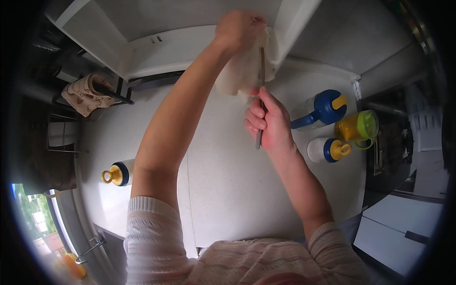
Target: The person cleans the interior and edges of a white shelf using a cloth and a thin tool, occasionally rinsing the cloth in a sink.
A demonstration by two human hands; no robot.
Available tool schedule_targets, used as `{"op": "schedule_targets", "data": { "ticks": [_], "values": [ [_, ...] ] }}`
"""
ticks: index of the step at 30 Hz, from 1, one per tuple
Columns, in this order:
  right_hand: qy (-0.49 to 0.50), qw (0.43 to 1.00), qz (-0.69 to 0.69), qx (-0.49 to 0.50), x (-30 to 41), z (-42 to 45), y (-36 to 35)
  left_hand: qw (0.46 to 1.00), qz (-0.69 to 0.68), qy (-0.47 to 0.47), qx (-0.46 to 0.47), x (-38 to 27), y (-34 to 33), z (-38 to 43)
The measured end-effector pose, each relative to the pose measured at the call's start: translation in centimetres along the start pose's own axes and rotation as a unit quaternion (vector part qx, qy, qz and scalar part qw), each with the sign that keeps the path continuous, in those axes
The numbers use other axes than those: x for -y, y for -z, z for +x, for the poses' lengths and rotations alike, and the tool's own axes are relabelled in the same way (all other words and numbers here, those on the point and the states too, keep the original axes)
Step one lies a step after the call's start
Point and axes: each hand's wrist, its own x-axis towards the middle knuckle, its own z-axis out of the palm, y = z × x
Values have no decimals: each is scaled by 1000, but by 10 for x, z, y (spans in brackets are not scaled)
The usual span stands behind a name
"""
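Note:
Near the cabinet at the top of the head view, my left hand (239, 31) has its fingers closed around the top of a whitish translucent plastic bag (237, 73). The hand is slightly blurred, and the bag's contents cannot be made out. Lower down, my right hand (269, 119) grips a slim metal utensil (262, 69) in its fist. The utensil points up and away, and its far end lies in front of or inside the bag; I cannot tell which. Its near end sticks out below my fingers.
At right on the white countertop (228, 185) stand a blue-lidded jug (329, 107), a green-lidded container of yellow liquid (351, 126) and a yellow-topped bottle (326, 150). A similar bottle (119, 174) is beside my left elbow. An open white cabinet (160, 50) borders the back; a faucet (89, 249) is lower left.

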Motion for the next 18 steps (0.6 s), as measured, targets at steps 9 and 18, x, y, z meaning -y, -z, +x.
{"op": "schedule_targets", "data": {
  "ticks": [9,18],
  "values": [
    [41,996,62,-54,21,45,-19,970,231,26,65,10,-27,3],
    [19,1000,5,0,11,-4,-5,985,169,-15,-29,7,-25,14]
  ]
}}
